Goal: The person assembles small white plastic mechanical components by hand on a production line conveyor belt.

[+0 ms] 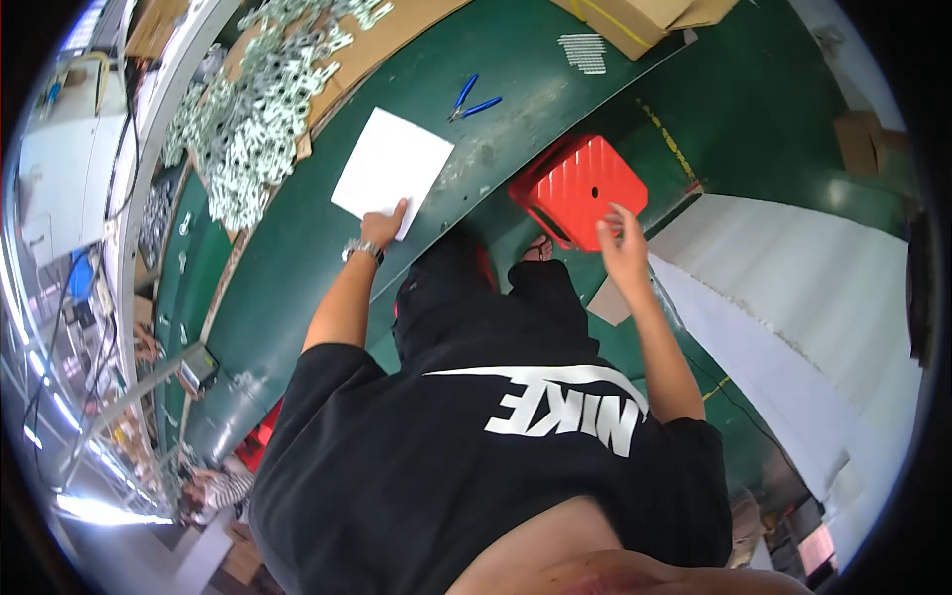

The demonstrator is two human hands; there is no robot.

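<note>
A white sheet or pad of paper [394, 159] lies tilted over the green tabletop. My left hand [381, 228], a metal watch at its wrist, is closed on the paper's near edge, the thumb on top and the other fingers partly hidden. Off the table to the right, my right hand [623, 243] hangs with fingers loosely bent and apart, nothing in it. It is nearest to a red plastic stool [585, 183] on the floor. Beyond the paper, blue-handled cutting pliers [474, 103] rest with their handles spread.
A large heap of small metal parts [260, 124] sits on cardboard at the table's far left. A white label sheet [582, 54] and a cardboard box [620, 25] are at the far right. Large white panels [793, 288] stand to my right. Another person [213, 491] is at lower left.
</note>
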